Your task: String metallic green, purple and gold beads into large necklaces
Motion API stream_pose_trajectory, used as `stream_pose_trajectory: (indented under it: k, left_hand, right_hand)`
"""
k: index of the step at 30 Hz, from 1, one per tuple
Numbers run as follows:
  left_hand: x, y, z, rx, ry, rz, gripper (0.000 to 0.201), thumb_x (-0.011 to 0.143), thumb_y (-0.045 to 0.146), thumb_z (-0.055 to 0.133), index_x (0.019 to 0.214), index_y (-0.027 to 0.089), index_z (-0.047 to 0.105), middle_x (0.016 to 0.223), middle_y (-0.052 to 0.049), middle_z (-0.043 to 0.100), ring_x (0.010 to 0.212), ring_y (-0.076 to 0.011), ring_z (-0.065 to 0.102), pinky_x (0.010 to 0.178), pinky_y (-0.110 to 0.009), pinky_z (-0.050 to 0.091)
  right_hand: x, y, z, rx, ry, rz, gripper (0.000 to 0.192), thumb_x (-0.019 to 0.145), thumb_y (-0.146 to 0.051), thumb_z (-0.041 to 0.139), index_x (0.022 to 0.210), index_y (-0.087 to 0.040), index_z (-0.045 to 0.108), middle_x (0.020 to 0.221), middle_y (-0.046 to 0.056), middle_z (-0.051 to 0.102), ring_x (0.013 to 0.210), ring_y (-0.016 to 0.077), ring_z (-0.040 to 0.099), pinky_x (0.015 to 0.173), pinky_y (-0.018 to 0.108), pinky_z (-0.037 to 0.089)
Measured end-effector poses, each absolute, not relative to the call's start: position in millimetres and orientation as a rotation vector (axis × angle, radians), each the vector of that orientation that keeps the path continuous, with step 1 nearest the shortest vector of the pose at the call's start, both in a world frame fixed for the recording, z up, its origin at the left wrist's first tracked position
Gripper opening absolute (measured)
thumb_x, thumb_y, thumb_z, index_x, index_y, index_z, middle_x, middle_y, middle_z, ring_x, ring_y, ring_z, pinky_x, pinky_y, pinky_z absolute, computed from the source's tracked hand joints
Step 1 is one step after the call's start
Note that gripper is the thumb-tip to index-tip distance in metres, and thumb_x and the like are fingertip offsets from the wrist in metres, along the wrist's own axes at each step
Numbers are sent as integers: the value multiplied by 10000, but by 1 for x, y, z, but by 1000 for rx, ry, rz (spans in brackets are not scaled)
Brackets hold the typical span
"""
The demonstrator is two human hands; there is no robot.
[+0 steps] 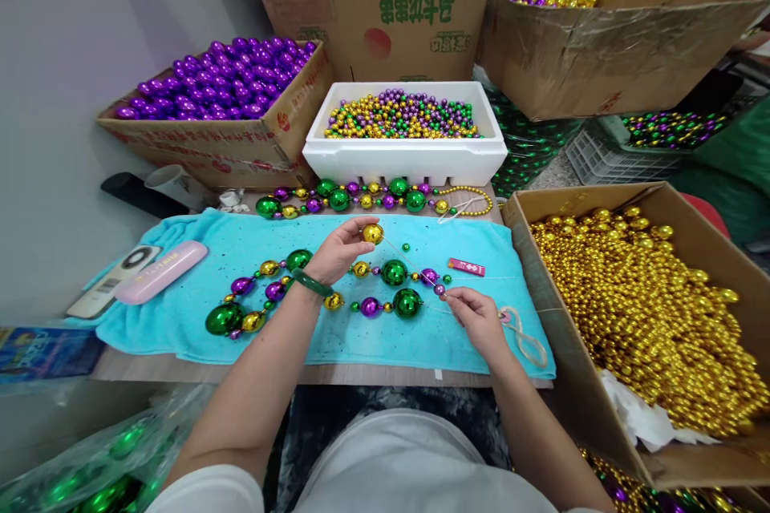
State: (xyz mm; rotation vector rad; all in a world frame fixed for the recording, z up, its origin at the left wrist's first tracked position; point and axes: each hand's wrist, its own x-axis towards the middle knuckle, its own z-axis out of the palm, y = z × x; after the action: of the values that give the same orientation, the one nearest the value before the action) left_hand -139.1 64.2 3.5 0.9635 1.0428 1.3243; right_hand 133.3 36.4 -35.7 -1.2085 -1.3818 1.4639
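My left hand [347,248] pinches a large gold bead [373,233] above the towel, a green bangle on its wrist. A thin string runs from that bead down to my right hand [475,317]. Closed fingertips of the right hand hold a small purple bead [439,290] on the string. Below lies a partly strung necklace of green, purple and gold beads, with a big green bead [394,272] in the upper row and another green bead [407,303] in the lower. Part of the necklace is hidden behind my left forearm. A loose small green bead [406,247] rests nearby.
The blue towel [469,345] covers the table. A finished-looking bead strand [338,199] lies behind it. Around stand a white foam box [403,156], a carton of purple beads [210,148] and a carton of gold beads [601,196]. A phone [114,280] and pink case [162,271] lie left.
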Motion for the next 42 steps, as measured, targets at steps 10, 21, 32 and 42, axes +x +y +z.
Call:
stream_pose_trajectory:
  k: [10,21,32,42]
  left_hand:
    - [-123,65,15,1104,1126,1082,429,626,191,784,1030,200,638,861,-17,652,765,-130,579,680,-248,446]
    - [-95,74,5,1145,1033,959,411,657,322,764,1028,198,635,977,-47,630,810,-148,600,724,-282,470]
    - [-88,142,-49,1524,1598,757,168,506,97,775,562,202,655,684,-38,588,812,-223,565,909,-364,423]
    - [-97,131,-24,858,1149,1071,170,837,167,563,952,114,675,896,-99,689,716,-104,636,721,-246,537]
  right_hand:
    - [136,45,-50,-1206,-1309,1587,295,652,-450,676,712,-161,672,450,-43,441,436,90,370,426,227,277]
    - [137,44,-58,-1168,-1160,1638,278,669,-425,697,754,-162,672,480,-43,471,449,86,404,435,215,319]
    - [145,47,-57,-1216,-1014,1571,282,657,-417,699,770,-159,673,495,-42,479,458,84,408,448,216,332]
    - [151,45,-54,-1236,-1069,1537,270,654,-410,687,732,-152,676,466,-40,462,443,88,377,422,223,283]
